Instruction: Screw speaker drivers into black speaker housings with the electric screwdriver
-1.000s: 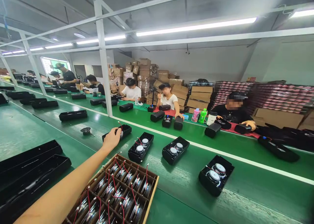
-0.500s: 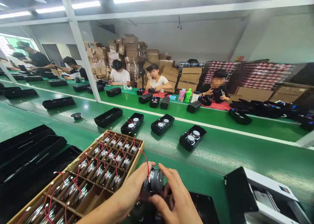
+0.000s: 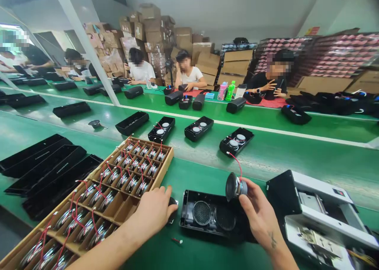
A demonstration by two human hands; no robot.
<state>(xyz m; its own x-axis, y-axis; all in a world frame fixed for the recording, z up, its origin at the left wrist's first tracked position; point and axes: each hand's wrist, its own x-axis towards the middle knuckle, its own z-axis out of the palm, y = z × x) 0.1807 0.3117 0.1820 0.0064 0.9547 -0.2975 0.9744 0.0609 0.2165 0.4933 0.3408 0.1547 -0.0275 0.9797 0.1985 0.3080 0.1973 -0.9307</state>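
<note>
A small speaker (image 3: pixel 233 188), its dark cone facing left, is gripped at the magnet end between the thumb and fingers of a worker's right hand (image 3: pixel 258 207), above the right part of an open black housing (image 3: pixel 204 227). A red wire with a white plug arcs up from it. The housing lies long side toward the worker, two round grilles showing inside; its right end is partly lost behind the hand. The left hand (image 3: pixel 156 209) is curled over a dark part (image 3: pixel 172 201) just beside the housing's left edge; whether it grips the part cannot be told. That hand fills most of the narrow gap to the wooden rim of a divided tray (image 3: pixel 166 168) of wired speakers. On the opposite side, a black-and-white machine (image 3: pixel 322 207) leaves only a slim margin beside the right wrist. Open green bench (image 3: pixel 204 256) spreads before the housing's near edge, where a short red lead (image 3: pixel 177 241) lies, and a bare strip runs behind it to the belt (image 3: pixel 204 153). There, three housings with paired speakers (image 3: pixel 199 128) stand well apart. Black panels (image 3: pixel 56 167) overlap left of the tray; co-workers (image 3: pixel 189 74) sit across the line.
</note>
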